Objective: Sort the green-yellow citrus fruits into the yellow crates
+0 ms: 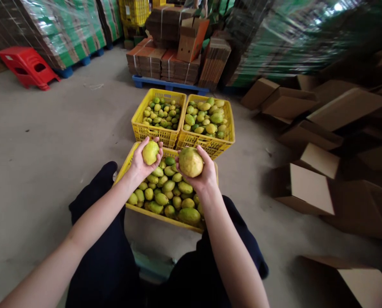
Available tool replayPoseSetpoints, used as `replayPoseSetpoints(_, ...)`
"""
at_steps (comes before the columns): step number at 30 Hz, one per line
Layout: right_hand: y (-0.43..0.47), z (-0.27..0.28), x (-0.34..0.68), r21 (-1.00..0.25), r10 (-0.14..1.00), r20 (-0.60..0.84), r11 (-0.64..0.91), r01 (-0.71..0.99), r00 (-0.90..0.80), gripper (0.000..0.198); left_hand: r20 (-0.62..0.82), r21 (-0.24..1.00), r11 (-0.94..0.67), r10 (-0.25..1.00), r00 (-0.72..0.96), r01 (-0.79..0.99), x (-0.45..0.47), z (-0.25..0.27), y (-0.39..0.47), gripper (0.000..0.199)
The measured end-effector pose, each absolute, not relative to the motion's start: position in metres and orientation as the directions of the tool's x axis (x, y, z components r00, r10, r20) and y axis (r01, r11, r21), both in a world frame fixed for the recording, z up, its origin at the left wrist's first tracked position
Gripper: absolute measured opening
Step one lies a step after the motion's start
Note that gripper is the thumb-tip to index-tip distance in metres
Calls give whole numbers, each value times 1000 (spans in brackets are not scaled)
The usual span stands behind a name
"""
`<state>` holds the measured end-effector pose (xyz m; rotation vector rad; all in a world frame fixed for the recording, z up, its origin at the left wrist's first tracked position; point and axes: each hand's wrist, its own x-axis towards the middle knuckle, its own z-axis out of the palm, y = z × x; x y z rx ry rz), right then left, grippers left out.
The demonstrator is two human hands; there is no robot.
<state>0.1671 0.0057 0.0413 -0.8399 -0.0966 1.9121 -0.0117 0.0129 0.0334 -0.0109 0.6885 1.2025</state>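
My left hand [142, 160] is closed round a small yellow lemon [150, 153], held above the near crate. In my right hand [207, 173] rests a bigger, rounder yellow-green lemon [191, 162], with the fingers curled beneath and behind it. Below both hands stands a yellow plastic crate [165, 219] filled with green and yellow lemons [168, 186]. My forearms hide parts of its rim. Beyond it are two more yellow crates, the left one [159, 136] with smaller lemons and the right one [231, 124] with larger ones.
Open cardboard boxes [311, 188] lie heaped on the right. A red plastic stool [30, 66] stands at the left back. Flattened cartons [146, 60] are stacked on a blue pallet [168, 83] behind the crates. Wrapped green stacks [66, 30] stand at the back.
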Motion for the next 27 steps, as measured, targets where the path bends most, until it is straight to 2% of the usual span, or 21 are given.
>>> replayPoseSetpoints(3,5,39,165,-334,759,-601,-524,-784,-251,22,-545,326,409,818,184,-853,-8,32,11,21)
replayPoseSetpoints(6,7,35,162,-240,673,-713,-498,-834,-197,28,-601,294,351,791,113,-889,-2,25,11,18)
replayPoseSetpoints(9,9,30,158,-217,638,-758,-443,-870,-136,28,-696,248,364,712,97,-898,4,16,13,23)
replayPoseSetpoints(12,11,29,155,-208,620,-774,-437,-875,-125,28,-764,227,412,637,101,-883,10,7,16,27)
replayPoseSetpoints(17,11,30,154,-164,603,-777,-475,-865,-184,27,-792,251,409,607,57,-878,15,-2,18,23)
replayPoseSetpoints(22,9,32,154,-180,609,-771,-489,-853,-187,27,-802,184,495,576,162,-849,11,3,17,31)
replayPoseSetpoints(24,9,32,155,-169,612,-764,-496,-851,-205,27,-790,190,500,589,171,-845,10,6,17,33)
replayPoseSetpoints(27,10,31,156,-189,658,-715,-508,-840,-237,29,-713,298,468,689,132,-832,14,11,16,32)
